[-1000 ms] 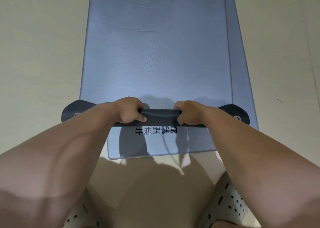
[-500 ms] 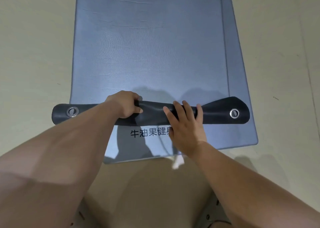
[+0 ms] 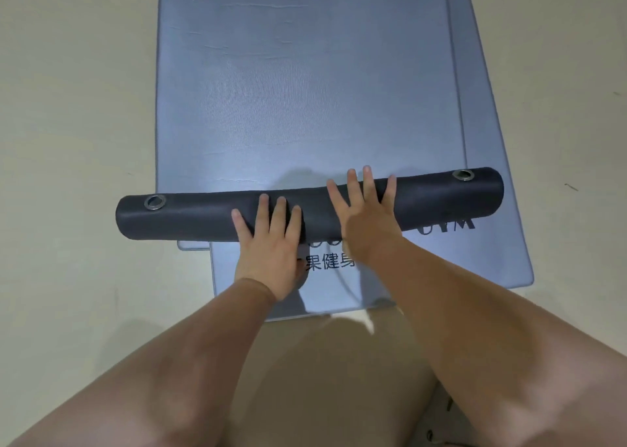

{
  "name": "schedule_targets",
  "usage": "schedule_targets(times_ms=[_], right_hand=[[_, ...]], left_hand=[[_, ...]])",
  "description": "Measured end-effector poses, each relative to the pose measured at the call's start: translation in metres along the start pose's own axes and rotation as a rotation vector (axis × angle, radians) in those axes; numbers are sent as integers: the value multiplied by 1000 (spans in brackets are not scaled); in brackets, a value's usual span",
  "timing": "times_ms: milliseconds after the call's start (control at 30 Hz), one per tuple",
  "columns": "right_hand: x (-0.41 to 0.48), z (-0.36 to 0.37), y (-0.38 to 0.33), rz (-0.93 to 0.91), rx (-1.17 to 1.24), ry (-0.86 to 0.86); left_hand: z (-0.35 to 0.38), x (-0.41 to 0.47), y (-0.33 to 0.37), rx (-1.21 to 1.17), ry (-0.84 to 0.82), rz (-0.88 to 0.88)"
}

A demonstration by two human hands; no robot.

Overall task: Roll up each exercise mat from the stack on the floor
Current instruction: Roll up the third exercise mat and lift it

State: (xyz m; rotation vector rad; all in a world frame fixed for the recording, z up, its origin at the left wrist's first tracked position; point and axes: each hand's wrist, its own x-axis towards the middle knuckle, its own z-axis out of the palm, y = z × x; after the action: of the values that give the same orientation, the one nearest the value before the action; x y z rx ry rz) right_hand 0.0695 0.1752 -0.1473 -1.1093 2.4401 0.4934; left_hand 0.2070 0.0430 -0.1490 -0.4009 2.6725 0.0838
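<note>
1. Plainly, in the head view, I saw the left hand (image 3: 271, 243) open, its fingers straight and flat on the near side of the dark roll (image 3: 203, 219). The right hand (image 3: 366, 222) was open too, fingers spread over the top of the roll, gripping nothing.
2. The roll lay across the near part of the top mat (image 3: 305, 90), whose blue length ran flat away from me. It sat askew: the end with the left eyelet (image 3: 155, 202) was nearer me and stuck out past the mat's edge over the floor, while the end with the right eyelet (image 3: 463, 175) was farther off.
3. I judged the rolling barely begun. To do it well I would push with both palms evenly, bring the left end forward until the roll squared with the mat's sides, and set the hands wider apart, since the ends looked loose.
4. Beneath, a lower mat (image 3: 492, 260) lay offset to the right, its printed lettering (image 3: 330, 261) partly covered by the hands.
5. All rested on a pale floor (image 3: 68, 107) with a few small dark marks.
</note>
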Motion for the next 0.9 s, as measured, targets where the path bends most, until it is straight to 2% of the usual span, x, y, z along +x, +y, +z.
schedule_targets(times_ms=[167,333,500,567,700,767,900], right_hand=[[0,6,7,18,-11,64],[-11,14,23,-65,-31,226],[-13,14,8,36,27,255],[-9,5,8,43,31,226],[14,-26,28,-26,44,40],[24,-43,37,-68,102,-9],[46,-78,53,-91,299,-131]], left_hand=[[-15,27,-11,-24,-22,25],[-36,45,-28,-125,-67,93],[-66,79,-50,-296,-206,153],[-75,89,-55,-358,-256,161],[-92,107,-58,-414,-349,119],[-96,103,-55,-372,-287,80],[-73,68,-28,-212,215,-9]])
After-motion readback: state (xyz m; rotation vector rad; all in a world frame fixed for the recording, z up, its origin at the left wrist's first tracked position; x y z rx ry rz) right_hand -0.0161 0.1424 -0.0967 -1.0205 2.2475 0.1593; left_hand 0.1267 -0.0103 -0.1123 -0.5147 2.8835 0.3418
